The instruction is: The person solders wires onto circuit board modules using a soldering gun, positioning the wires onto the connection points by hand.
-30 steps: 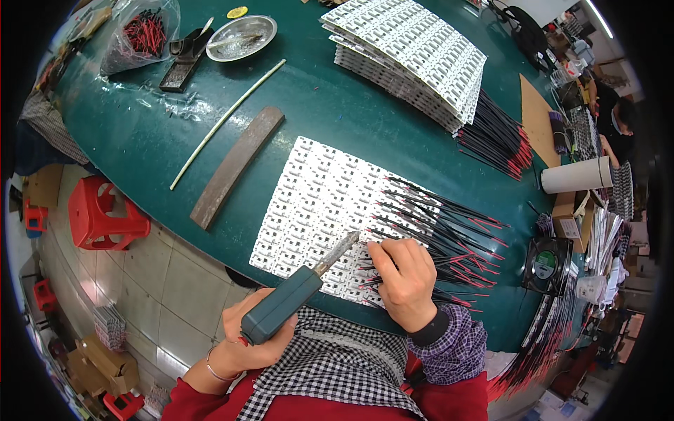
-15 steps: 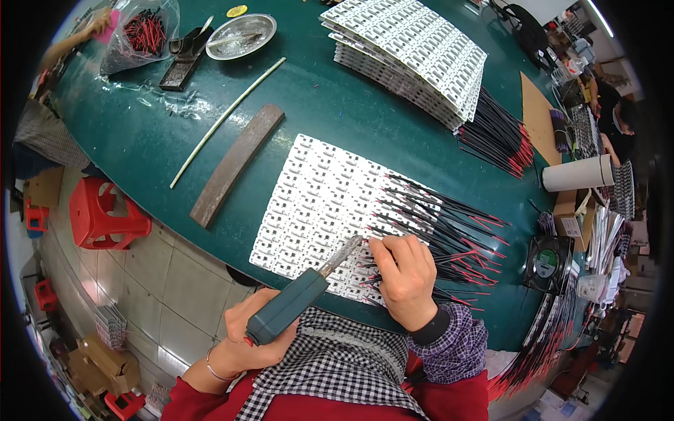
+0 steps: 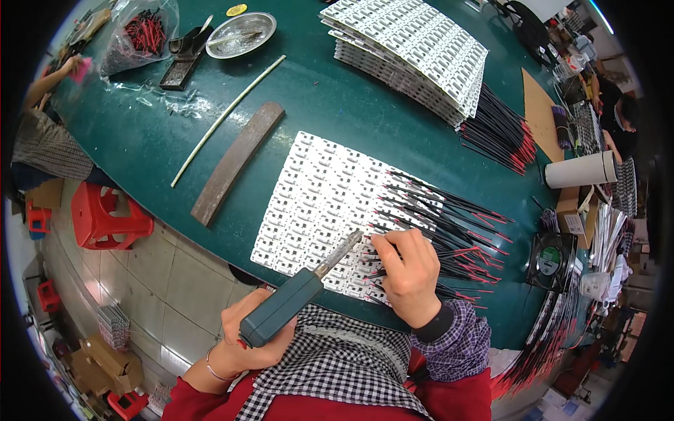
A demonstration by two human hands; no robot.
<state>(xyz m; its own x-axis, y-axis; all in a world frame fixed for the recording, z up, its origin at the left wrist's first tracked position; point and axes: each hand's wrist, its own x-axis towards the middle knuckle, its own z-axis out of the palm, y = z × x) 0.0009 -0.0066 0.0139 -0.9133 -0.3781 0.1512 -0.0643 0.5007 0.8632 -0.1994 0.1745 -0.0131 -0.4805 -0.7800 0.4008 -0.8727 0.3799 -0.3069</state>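
Over a green desk [image 3: 337, 119], we grip a soldering iron [image 3: 298, 298] in our left hand [image 3: 246, 340], fingers wrapped shut round its dark teal handle. The iron's long axis runs on a slant from the lower left, near our body, up to the right, and its metal tip points at the near edge of a white sheet of small circuit boards [image 3: 316, 203] lying flat before us. Our right hand [image 3: 407, 274] rests on that same edge, just beside the tip, fingers curled and pinched on the ends of thin black and red wires [image 3: 449, 231]; the wires fan away to the right across the sheet. The sheet itself is a slanted rectangle, its long side running from near us up and away.

Beyond it, at the far right of the desk, stands a stack of like white sheets [image 3: 414, 56] with a bundle of black, red-tipped wires [image 3: 498, 137] at its right. A white paper cup [image 3: 583, 170] lies on its side at the right edge, a brown cardboard box with a white label [image 3: 572, 210] under it, and a small black fan [image 3: 551, 261] near that. A clear bag of red pieces [image 3: 140, 35] sits far left, beside a metal dish [image 3: 241, 33]. A rusty flat bar [image 3: 239, 161] and a pale thin rod [image 3: 228, 119] lie slantwise to the left.
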